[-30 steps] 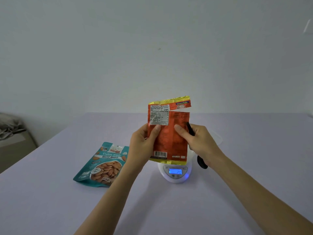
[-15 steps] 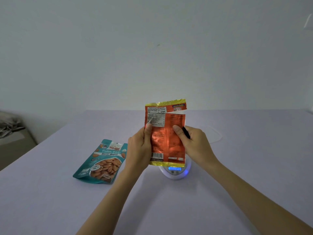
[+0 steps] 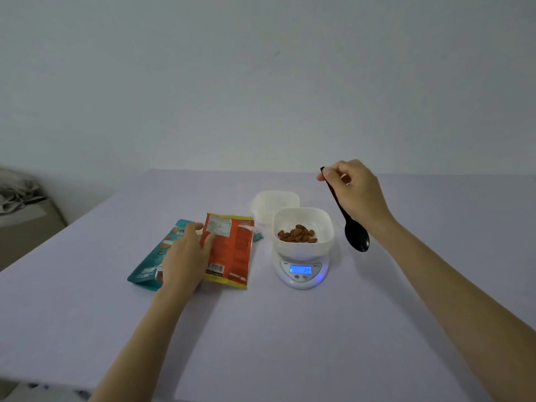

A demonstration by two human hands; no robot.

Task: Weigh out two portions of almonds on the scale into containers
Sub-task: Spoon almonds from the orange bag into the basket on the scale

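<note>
Purple-grey cloth covers the big table [image 3: 261,343], and everything sits on it. Behind the table is a plain pale wall [image 3: 261,82].

Two bare arms reach in from the bottom. The left hand [image 3: 185,256] is down on the table, on the left side. Its thumb and fingers pinch the left edge of the orange bag [image 3: 232,250]. That bag lies flat, with a yellow strip at the near end and a white label at the far end. Under the hand and the orange bag lies the blue-green bag [image 3: 150,265], also flat. The orange bag covers part of it.

The right hand [image 3: 356,192] is up in the air on the right side, away from the table top. Its fingers are curled and they pinch the top of the black spoon [image 3: 352,230]. The spoon hangs down with its round end at the bottom. It is just to the right of the white bowl and does not touch it.

The white bowl [image 3: 303,221] sits on top of the scale [image 3: 301,271]. It is square with round corners. The almonds [image 3: 298,235] are in a small brown pile in the bottom of this bowl. The scale is round and white, and its little screen glows blue. The numbers are too blurry to read for sure.

Behind the white bowl is a clear tub [image 3: 274,203], sitting on the table. I cannot tell what is in it.
</note>
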